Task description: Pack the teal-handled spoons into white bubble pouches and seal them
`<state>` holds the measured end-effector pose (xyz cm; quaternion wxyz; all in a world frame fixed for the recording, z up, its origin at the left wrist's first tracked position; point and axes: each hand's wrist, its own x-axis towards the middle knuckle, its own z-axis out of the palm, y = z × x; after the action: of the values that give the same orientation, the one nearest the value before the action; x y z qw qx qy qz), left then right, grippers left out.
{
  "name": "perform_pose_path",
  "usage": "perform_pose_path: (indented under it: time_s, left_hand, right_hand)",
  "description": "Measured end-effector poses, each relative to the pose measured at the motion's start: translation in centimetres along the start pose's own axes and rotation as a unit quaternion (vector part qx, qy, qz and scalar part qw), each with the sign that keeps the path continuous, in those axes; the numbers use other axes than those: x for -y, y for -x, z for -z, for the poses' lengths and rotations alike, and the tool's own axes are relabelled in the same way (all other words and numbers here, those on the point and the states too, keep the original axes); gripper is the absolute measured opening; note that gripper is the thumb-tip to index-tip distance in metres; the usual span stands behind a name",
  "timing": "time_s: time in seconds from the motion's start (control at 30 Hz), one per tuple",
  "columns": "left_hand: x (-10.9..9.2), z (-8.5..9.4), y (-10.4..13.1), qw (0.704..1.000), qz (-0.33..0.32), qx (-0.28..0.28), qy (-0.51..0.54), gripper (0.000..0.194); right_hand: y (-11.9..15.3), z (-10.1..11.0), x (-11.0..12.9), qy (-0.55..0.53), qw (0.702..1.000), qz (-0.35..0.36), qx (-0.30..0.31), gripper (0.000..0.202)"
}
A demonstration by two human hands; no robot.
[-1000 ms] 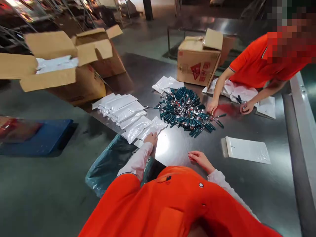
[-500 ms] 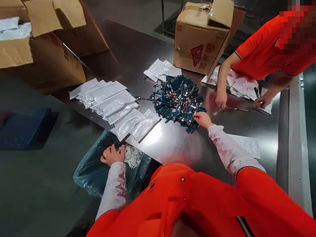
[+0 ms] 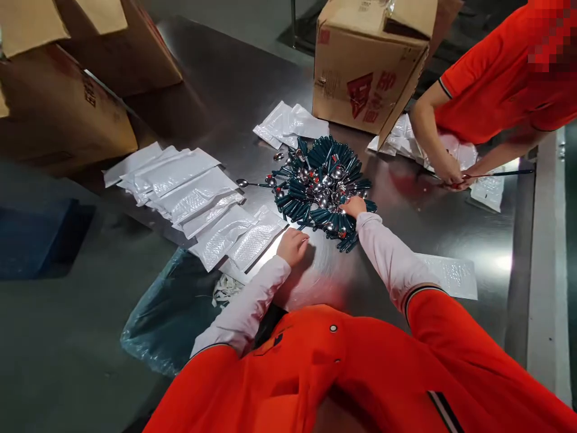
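Note:
A heap of metal spoons with dark green handles [image 3: 295, 204] lies in the middle of the steel table. My right hand [image 3: 354, 206] reaches into the heap's near right side, its fingers closed on a spoon that they largely hide. Just short of the heap, my left hand [image 3: 293, 245] hovers over the table with fingers loosely bent; nothing shows in them. To its left, a row of overlapping white bubble-wrap packets [image 3: 193, 192] runs along the table edge. One single spoon [image 3: 252, 183] sticks out at the heap's left.
A lined bin [image 3: 157, 313] with white scraps [image 3: 228, 288] stands below the table edge. Cardboard boxes [image 3: 369, 78] stand at the back and left. Across the table a co-worker's hands [image 3: 453, 171] hold a dark-handled utensil. One flat white packet [image 3: 451, 276] lies beside my right forearm.
My left hand has moved from over the bin to the table near the heap. My right hand has shifted slightly left, deeper among the spoons. The co-worker's hands have come together.

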<state>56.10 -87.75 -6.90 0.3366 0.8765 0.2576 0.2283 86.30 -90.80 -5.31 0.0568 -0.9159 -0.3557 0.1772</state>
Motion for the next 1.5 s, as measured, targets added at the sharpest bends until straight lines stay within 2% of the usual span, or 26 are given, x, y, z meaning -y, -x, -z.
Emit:
perform_pose_path:
  time_s: [0.07, 0.13, 0.23, 0.33, 0.4, 0.47, 0.53, 0.57, 0.63, 0.7, 0.77, 0.87, 0.93, 1.03, 1.13, 1.27, 1.33, 1.43, 1.5]
  left_hand:
    - [-1.1, -1.0, -2.2, 0.998, -0.052, 0.02, 0.025, 0.021]
    - [-1.8, -1.7, -3.4, 0.996, -0.06, 0.039, 0.044, 0.02]
    - [-2.3, -2.7, -4.1, 0.996, -0.02, 0.067, 0.062, 0.018]
    - [-2.7, -3.9, -4.8, 0.989, 0.038, 0.094, 0.108, 0.019]
    - [-3.4, -4.8, -5.5, 0.974, 0.071, 0.126, 0.175, 0.025]
    - [-4.5, -5.7, -6.2, 0.946, 0.078, 0.182, 0.258, 0.04]
    - [-5.9, -6.2, -6.8, 0.922, 0.047, 0.253, 0.288, 0.054]
    - [-6.6, -6.2, -7.1, 0.921, 0.021, 0.285, 0.265, 0.056]
    - [-7.6, -5.6, -8.1, 0.932, -0.042, 0.328, 0.147, 0.05]
    - [-7.9, -4.4, -9.9, 0.936, -0.107, 0.336, -0.012, 0.036]
    - [-7.3, -3.0, -12.6, 0.924, -0.158, 0.324, -0.13, 0.025]
    - [-5.3, -1.9, -17.4, 0.909, -0.199, 0.312, -0.19, 0.027]
    - [-4.1, -2.2, -20.1, 0.897, -0.228, 0.329, -0.188, 0.03]
    - [-3.0, -4.0, -22.6, 0.862, -0.294, 0.375, -0.175, 0.03]
    - [-2.5, -6.4, -23.4, 0.829, -0.366, 0.383, -0.181, 0.031]
    - [-1.7, -8.5, -22.9, 0.779, -0.424, 0.412, -0.208, 0.032]
    - [-1.0, -9.0, -22.5, 0.776, -0.425, 0.41, -0.222, 0.038]
    - [-0.2, -9.5, -22.2, 0.791, -0.412, 0.386, -0.235, 0.052]
    - [0.1, -9.9, -22.2, 0.784, -0.419, 0.392, -0.237, 0.055]
  right_hand:
    - [0.0, 0.4, 0.1, -0.01, 0.999, -0.027, 0.02, 0.043]
    - [0.4, 1.1, -0.1, -0.032, 0.997, -0.048, 0.052, 0.042]
    - [1.9, 2.3, -1.2, -0.093, 0.988, -0.065, 0.101, 0.029]
    - [4.3, 3.8, -3.0, -0.163, 0.976, -0.052, 0.134, 0.018]
    - [6.3, 4.6, -4.1, -0.232, 0.958, -0.024, 0.168, 0.012]
    - [8.7, 4.9, -4.7, -0.331, 0.926, 0.002, 0.182, 0.012]
    - [11.4, 4.4, -4.7, -0.425, 0.894, 0.022, 0.139, 0.025]
    - [12.7, 3.9, -4.7, -0.464, 0.879, 0.027, 0.104, 0.032]
    - [15.2, 2.1, -4.6, -0.52, 0.853, 0.031, 0.036, 0.046]
    - [17.6, -0.1, -5.1, -0.541, 0.841, 0.025, -0.002, 0.054]
    - [19.7, -2.4, -6.1, -0.535, 0.845, 0.007, -0.004, 0.055]
    - [22.8, -5.3, -8.0, -0.512, 0.857, -0.01, 0.056, 0.044]
    - [24.4, -6.8, -8.9, -0.503, 0.858, -0.01, 0.102, 0.037]
    - [26.0, -8.2, -9.2, -0.492, 0.858, -0.01, 0.143, 0.031]
    - [26.4, -8.9, -9.1, -0.47, 0.87, -0.005, 0.151, 0.028]
    - [26.4, -9.1, -9.6, -0.421, 0.897, 0.0, 0.137, 0.031]
    - [26.4, -9.1, -10.2, -0.401, 0.906, -0.002, 0.137, 0.033]
    - [26.6, -9.3, -11.2, -0.385, 0.911, -0.012, 0.147, 0.036]
    - [26.7, -9.4, -11.5, -0.365, 0.918, -0.02, 0.155, 0.036]
